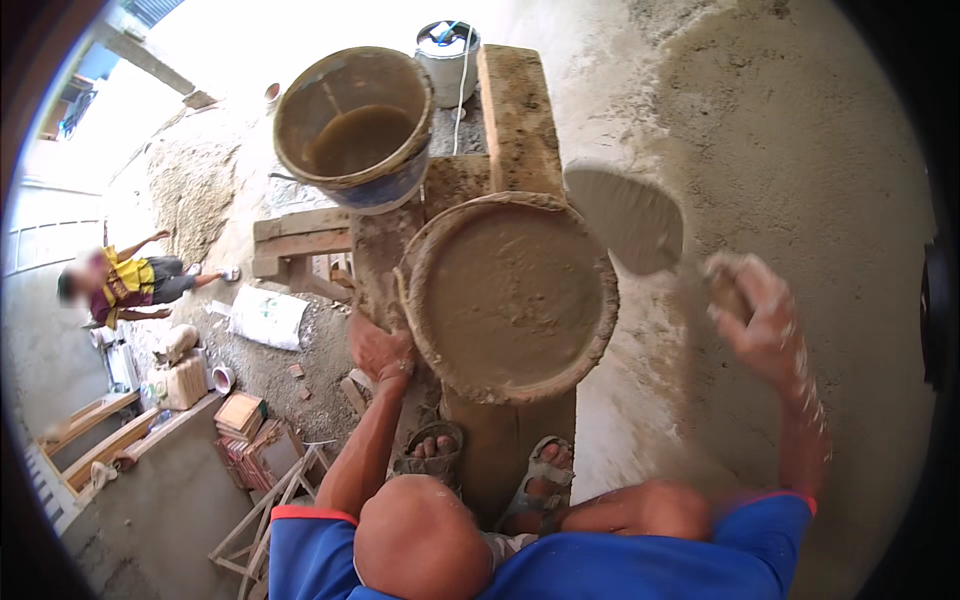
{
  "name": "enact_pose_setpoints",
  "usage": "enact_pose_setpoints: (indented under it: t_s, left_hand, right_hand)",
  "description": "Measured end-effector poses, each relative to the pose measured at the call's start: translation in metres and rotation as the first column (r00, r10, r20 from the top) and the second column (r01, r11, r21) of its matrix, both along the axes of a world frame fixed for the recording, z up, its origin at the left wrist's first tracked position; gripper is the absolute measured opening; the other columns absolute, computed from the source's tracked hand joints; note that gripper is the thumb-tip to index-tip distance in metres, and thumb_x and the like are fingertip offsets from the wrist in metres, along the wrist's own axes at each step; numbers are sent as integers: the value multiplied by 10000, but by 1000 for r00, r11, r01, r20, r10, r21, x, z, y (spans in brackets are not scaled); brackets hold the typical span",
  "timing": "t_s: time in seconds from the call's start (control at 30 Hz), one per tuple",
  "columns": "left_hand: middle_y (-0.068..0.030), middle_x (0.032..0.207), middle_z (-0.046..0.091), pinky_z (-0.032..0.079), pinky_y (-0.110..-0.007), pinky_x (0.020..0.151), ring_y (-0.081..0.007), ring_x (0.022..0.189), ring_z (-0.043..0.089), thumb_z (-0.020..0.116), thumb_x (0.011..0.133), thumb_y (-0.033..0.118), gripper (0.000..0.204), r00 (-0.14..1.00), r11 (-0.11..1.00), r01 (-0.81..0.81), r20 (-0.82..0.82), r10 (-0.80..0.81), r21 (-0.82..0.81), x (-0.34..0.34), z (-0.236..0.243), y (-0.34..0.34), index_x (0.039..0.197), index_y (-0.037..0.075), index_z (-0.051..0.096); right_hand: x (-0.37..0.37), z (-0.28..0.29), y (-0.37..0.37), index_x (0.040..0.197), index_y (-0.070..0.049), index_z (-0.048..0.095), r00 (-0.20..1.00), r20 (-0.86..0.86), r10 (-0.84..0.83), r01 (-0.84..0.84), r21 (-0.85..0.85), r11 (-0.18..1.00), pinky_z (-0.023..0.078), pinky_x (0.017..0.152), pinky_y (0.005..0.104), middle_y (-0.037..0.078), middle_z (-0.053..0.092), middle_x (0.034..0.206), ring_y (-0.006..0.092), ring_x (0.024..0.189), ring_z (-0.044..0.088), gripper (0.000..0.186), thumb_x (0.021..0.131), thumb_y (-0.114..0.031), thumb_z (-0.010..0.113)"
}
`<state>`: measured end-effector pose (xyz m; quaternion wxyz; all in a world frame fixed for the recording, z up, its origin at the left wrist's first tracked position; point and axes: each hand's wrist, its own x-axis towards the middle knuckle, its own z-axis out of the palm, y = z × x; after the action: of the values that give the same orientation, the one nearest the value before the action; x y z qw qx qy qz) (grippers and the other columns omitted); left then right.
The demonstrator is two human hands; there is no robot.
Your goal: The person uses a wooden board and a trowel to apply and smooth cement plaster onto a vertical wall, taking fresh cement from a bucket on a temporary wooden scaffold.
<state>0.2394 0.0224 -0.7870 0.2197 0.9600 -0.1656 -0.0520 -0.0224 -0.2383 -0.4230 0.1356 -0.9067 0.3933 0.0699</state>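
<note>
My right hand [758, 315], crusted with mortar, is closed around the handle of a trowel beside the wall. The rounded, slightly blurred trowel blade [630, 218] is coated in grey mortar and lies just right of the near bucket's rim. That bucket [408, 300] stands on the planks before me, filled almost to the top with wet mortar. Low on its left side, my left hand [382, 348] grips the edge of a wooden plank [375, 250]; its fingertips are partly hidden. Behind sits a second bucket [288, 150] with murky brown water inside.
Both my sandalled feet [435, 445] are on the planks, high above the ground. A plastered wall [800, 180] rises at the right. Below left are a person in yellow [130, 280], a white sack [268, 317], stacked tiles [255, 440] and a wooden frame [270, 520]. A grey container [448, 75] stands farther off.
</note>
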Motion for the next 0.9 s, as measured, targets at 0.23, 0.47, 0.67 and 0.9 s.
enact_pose_setpoints:
  t_s: [0.23,0.47,0.67,0.9]
  left_hand:
    - [-188,1198,552,376,-422,980,-357,1147,498,671,682,179,679,989,998,-38,-143,46,59,4,18,-4,1300,20,438]
    - [-189,1217,534,363,-419,991,-353,1169,479,647,662,146,669,990,997,-44,-131,52,64,-2,23,-7,1283,16,435]
    - [-186,1203,534,379,-416,971,-353,1156,485,666,646,163,689,987,999,-19,-162,23,28,1,27,-3,1280,24,435]
    - [-210,1186,553,406,-428,940,-368,1128,512,700,680,222,704,989,1000,-8,-147,7,-3,-2,30,-8,1299,24,428]
  right_hand:
    - [18,-11,45,1199,-85,543,910,-399,111,-123,-5,992,513,733,426,130,568,885,327,822,609,429,782,-130,634]
    - [36,-85,58,1151,-66,522,980,104,171,-197,358,913,508,710,470,208,643,811,388,792,632,380,806,-191,620]
    - [1,-110,68,1173,-55,517,978,200,57,-110,265,958,505,723,468,217,640,891,402,837,624,424,788,-187,636]
    - [9,-93,49,1168,-42,528,984,176,8,-46,213,976,505,727,465,223,637,909,414,835,619,425,789,-199,641]
